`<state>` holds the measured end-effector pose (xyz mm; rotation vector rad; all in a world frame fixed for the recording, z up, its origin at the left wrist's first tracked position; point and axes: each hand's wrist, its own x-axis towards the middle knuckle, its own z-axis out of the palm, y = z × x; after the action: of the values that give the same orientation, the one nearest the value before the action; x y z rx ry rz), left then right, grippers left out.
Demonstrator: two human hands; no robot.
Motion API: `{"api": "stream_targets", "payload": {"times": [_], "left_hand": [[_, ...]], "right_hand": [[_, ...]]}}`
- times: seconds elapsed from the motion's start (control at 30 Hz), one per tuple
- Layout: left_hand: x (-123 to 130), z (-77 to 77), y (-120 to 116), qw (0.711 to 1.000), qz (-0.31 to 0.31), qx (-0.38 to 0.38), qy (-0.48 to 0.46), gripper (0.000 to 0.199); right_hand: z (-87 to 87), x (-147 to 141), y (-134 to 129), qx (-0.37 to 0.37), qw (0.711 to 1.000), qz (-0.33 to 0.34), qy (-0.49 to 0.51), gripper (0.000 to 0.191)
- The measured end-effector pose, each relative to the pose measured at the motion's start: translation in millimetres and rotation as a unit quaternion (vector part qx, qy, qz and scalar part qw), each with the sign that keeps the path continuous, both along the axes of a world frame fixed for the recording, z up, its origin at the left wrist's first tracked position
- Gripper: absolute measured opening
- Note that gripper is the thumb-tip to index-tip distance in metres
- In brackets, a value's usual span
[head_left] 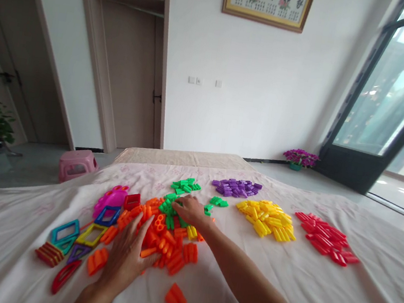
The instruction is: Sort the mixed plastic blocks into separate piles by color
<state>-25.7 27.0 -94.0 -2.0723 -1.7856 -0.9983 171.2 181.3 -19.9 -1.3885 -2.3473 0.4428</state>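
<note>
My left hand (130, 247) lies over the near left of the orange building blocks (168, 245), fingers spread and thumb apart, touching them. Across the pile, my right hand (190, 209) is bent down with curled fingers on the green building blocks (167, 204); its fingertips and thumb are partly hidden among them. Two yellow blocks (192, 232) lie beside the orange ones, under my right wrist. A small separate heap of green blocks (186, 185) sits just beyond my right hand, and a few more green blocks (219, 202) lie to its right.
Purple blocks (236, 187), yellow blocks (267, 218) and red blocks (326, 237) lie in separate heaps on the pale cloth (240, 299). At left are magnetic frame tiles (91, 234) and a pink scalloped piece (111, 200). A pink stool (77, 166) stands beyond the left edge.
</note>
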Motion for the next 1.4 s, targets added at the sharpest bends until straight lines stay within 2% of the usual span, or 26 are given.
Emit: {"api": "stream_targets", "payload": {"times": [0.07, 0.13, 0.27, 0.37, 0.47, 0.53, 0.63, 0.7, 0.77, 0.8, 0.83, 0.9, 0.97, 1.03, 1.13, 1.2, 1.27, 1.4], "left_hand": [[3, 1.3, 0, 1.0, 0.005, 0.004, -0.03, 0.081], [5, 2.8, 0, 0.998, 0.006, 0.008, -0.063, 0.081], [4, 4.5, 3, 0.99, -0.01, 0.032, -0.139, 0.084], [-1, 7.3, 4, 0.974, -0.028, 0.07, -0.214, 0.079], [-4, 14.3, 2, 0.961, -0.026, 0.088, -0.26, 0.074], [-5, 19.8, -1, 0.96, -0.011, 0.098, -0.261, 0.071], [-4, 25.0, -7, 0.967, 0.01, 0.127, -0.219, 0.075], [-1, 25.1, -9, 0.973, 0.006, 0.14, -0.182, 0.082], [3, 22.9, -11, 0.978, -0.011, 0.14, -0.154, 0.087], [6, 21.4, -11, 0.98, -0.019, 0.137, -0.142, 0.089], [8, 20.0, -10, 0.982, -0.025, 0.133, -0.13, 0.09], [11, 18.2, -10, 0.986, -0.027, 0.125, -0.102, 0.09], [12, 18.5, -10, 0.99, -0.021, 0.118, -0.075, 0.089], [13, 20.9, -11, 0.992, -0.023, 0.109, -0.056, 0.087], [13, 26.0, -15, 0.993, -0.04, 0.101, -0.041, 0.085], [13, 28.7, -18, 0.993, -0.048, 0.103, -0.03, 0.083], [14, 29.9, -19, 0.993, -0.055, 0.107, -0.014, 0.08], [14, 28.9, -17, 0.993, -0.05, 0.111, 0.003, 0.074]], "right_hand": [[-3.1, -12, -14, -0.02, 0.998, 0.027, 0.055, 0.037], [-5.4, -25, -24, -0.073, 0.989, 0.046, 0.122, 0.032], [0.0, -50, -39, -0.162, 0.943, 0.05, 0.285, 0.029], [12.6, -62, -53, -0.174, 0.907, 0.113, 0.367, 0.035], [23.3, -60, -56, -0.142, 0.899, 0.172, 0.377, 0.044], [25.7, -47, -45, -0.107, 0.911, 0.152, 0.369, 0.047], [23.3, -9, -13, -0.032, 0.949, 0.042, 0.31, 0.045], [20.4, 25, 8, 0.027, 0.978, -0.06, 0.2, 0.044], [17.5, 57, 23, 0.055, 0.982, -0.163, 0.08, 0.045], [16.0, 71, 26, 0.054, 0.98, -0.189, 0.033, 0.046], [14.2, 82, 27, 0.045, 0.981, -0.19, 0.002, 0.045], [9.6, 94, 24, 0.023, 0.99, -0.139, -0.02, 0.043], [3.3, 94, 17, 0.011, 0.998, -0.069, -0.01, 0.04], [-3.8, 89, 10, 0.012, 0.999, -0.032, 0.011, 0.043], [-13.7, 91, 5, -0.002, 0.991, 0.028, 0.13, 0.053], [-17.3, 107, 9, -0.004, 0.976, 0.014, 0.218, 0.055], [-16.5, 135, 18, 0.034, 0.967, -0.079, 0.239, 0.052], [-2.4, 208, 36, 0.139, 0.931, -0.303, 0.148, 0.047]]}}
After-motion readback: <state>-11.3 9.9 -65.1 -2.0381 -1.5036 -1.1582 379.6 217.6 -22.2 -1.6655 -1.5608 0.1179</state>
